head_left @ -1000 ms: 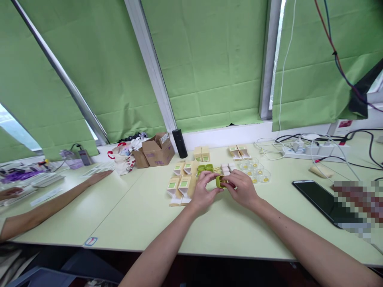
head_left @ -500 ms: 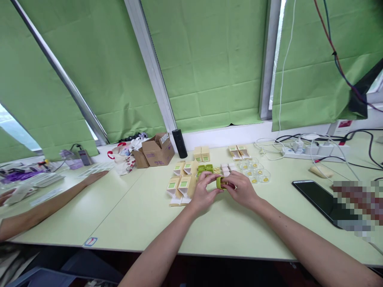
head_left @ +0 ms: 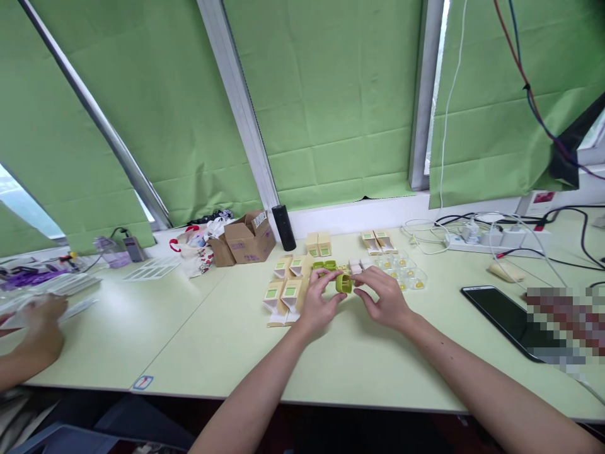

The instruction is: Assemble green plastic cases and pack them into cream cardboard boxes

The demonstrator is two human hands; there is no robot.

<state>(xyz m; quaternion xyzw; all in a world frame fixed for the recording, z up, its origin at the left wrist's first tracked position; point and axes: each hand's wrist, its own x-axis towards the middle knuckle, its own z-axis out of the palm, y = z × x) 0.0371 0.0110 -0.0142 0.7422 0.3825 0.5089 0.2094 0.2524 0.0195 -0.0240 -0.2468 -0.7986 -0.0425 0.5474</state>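
Note:
A small olive-green square case (head_left: 343, 284) is held up over the table with its hollow side turned toward me. My left hand (head_left: 321, 301) grips it between thumb and fingers from the left. Just right of it is my right hand (head_left: 385, 297), thumb and index finger apart, the index tip at or very near the case's edge; I cannot tell if it touches. Behind my hands sit more green cases (head_left: 324, 265), partly hidden, and small white pieces (head_left: 360, 265). A clear tray with yellow-centred cups (head_left: 401, 271) lies right of these.
Open-flapped cream boxes (head_left: 285, 293) stand left of my hands, more cream boxes (head_left: 318, 244) behind. A brown carton (head_left: 249, 238) and black cylinder (head_left: 283, 228) are at the back. A phone (head_left: 508, 320) and power strip (head_left: 496, 243) lie right. A co-worker's hand (head_left: 47, 312) is at far left.
My right fingers have come out of the green case and spread apart. The case has turned its hollow toward me and shifted slightly left. The co-worker's arm has drawn back left.

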